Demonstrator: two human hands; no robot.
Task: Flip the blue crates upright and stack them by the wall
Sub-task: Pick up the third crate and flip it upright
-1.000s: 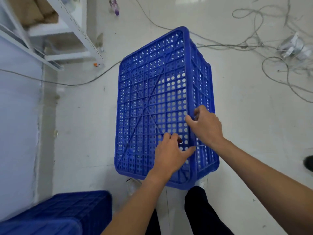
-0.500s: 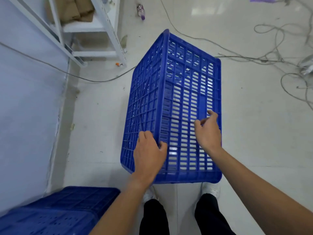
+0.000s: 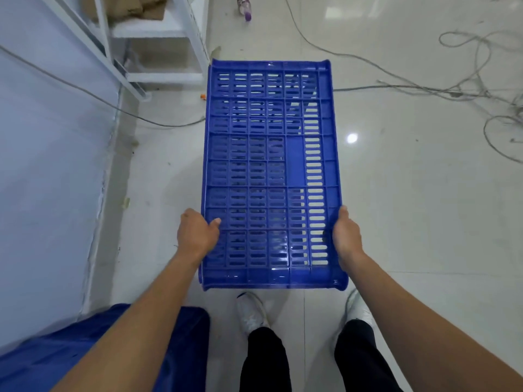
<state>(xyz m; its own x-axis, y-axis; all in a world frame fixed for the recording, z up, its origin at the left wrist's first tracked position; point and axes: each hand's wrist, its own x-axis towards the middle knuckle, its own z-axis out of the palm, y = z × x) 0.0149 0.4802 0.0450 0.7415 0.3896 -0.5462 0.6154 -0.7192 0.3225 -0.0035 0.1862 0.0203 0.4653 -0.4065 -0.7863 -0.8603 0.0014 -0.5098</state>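
I hold a blue slotted crate (image 3: 271,171) above the floor, turned on its side so one long slatted wall faces up at me. My left hand (image 3: 196,234) grips its left edge near the close end. My right hand (image 3: 345,237) grips the right edge opposite. A second blue crate (image 3: 186,335) sits at the bottom left by the pale wall (image 3: 48,171), partly hidden behind my left forearm.
A white metal shelf frame (image 3: 158,35) holding cardboard stands at the top left against the wall. Grey cables (image 3: 424,86) trail over the tiled floor on the right. A small bottle (image 3: 245,8) lies at the top. My feet (image 3: 252,312) stand below the crate.
The crate has rolled from bottom-up to lying on its side, long wall facing up. Both hands moved off the bottom panel and out to the crate's left and right edges.
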